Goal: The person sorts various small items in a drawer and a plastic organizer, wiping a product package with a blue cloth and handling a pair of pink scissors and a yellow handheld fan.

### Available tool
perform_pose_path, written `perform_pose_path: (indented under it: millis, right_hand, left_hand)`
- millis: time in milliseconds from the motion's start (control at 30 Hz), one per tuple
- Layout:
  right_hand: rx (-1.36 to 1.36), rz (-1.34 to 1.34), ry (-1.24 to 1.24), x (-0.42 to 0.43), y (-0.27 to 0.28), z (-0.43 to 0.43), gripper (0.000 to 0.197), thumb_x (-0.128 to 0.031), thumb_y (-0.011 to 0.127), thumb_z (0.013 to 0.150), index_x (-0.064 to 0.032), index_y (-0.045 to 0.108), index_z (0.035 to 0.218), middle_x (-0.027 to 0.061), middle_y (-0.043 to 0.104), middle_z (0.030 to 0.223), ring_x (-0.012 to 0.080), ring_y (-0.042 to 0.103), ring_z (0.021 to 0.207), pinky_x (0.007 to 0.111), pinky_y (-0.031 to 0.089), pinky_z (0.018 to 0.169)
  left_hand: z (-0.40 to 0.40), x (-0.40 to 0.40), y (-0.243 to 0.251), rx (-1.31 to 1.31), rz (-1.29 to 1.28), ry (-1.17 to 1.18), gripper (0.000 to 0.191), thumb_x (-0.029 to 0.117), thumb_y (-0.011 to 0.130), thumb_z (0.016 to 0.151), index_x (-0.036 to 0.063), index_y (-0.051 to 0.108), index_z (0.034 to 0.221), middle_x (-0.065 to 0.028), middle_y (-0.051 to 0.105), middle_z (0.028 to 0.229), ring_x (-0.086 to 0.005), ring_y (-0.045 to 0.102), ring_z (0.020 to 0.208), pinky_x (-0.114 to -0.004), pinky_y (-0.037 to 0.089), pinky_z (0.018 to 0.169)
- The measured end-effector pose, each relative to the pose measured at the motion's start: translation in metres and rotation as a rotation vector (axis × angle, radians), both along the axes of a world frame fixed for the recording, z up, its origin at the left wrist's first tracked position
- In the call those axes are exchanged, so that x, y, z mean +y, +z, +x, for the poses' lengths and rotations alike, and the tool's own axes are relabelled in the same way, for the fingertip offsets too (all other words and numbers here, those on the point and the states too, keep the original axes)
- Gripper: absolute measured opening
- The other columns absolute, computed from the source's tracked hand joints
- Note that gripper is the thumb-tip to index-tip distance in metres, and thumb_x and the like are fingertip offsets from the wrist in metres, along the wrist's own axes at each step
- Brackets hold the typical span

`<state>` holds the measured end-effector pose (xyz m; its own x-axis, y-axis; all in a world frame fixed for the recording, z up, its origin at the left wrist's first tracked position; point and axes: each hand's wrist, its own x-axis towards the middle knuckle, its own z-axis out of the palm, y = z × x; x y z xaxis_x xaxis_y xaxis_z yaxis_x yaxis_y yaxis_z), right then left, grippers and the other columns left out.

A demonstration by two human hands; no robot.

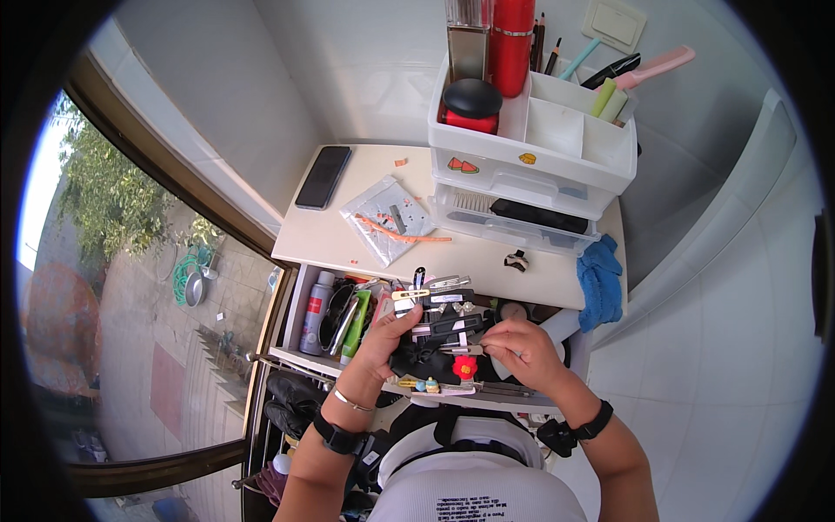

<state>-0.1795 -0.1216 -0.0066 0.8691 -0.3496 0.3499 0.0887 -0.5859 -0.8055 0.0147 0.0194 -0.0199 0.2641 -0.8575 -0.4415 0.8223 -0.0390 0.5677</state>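
Note:
My left hand [385,342] grips a holder crowded with hair clips above the open drawer, thumb on its left edge. Black snap clips [456,323], a black fabric bow [424,357], a red flower clip [464,367] and a yellow clip [409,295] are fastened across it; the clips hide most of the holder. At its right side, my right hand [525,352] pinches the end of a slim pale hair clip [464,350] that lies against the others. The fingertips partly cover this clip.
The drawer holds a spray can [317,313] and a green tube [354,326]. On the tabletop [470,258] are a phone [323,177], a plastic packet [386,222] with orange scraps, a small claw clip [516,261], a blue cloth [599,284] and a white drawer organizer [531,147].

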Motion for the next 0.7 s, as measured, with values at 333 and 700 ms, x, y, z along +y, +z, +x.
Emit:
perform_pose_path:
  millis: [333,700]
  right_hand:
    - [0.29,0.781,-0.016,-0.001,-0.008,-0.009,0.028,-0.024,0.05,0.092,0.0005,0.064,0.085,0.0058,0.061,0.073,0.0127,0.055,0.063,0.025,0.044,0.056]
    - [0.631,1.27,0.022,-0.01,-0.007,-0.003,0.044,-0.043,0.045,0.092,-0.0058,0.06,0.072,0.0018,0.055,0.06,0.0069,0.047,0.051,0.02,0.034,0.045]
  left_hand:
    - [-0.001,0.006,0.007,-0.148,-0.009,-0.021,0.023,0.014,0.057,0.087,0.0021,0.057,0.107,-0.0094,0.065,0.097,-0.018,0.064,0.085,-0.032,0.053,0.077]
    - [-0.002,0.002,0.019,-0.353,-0.036,-0.087,0.025,0.009,0.061,0.085,0.0023,0.057,0.109,-0.0069,0.065,0.097,-0.0139,0.063,0.084,-0.028,0.051,0.076]
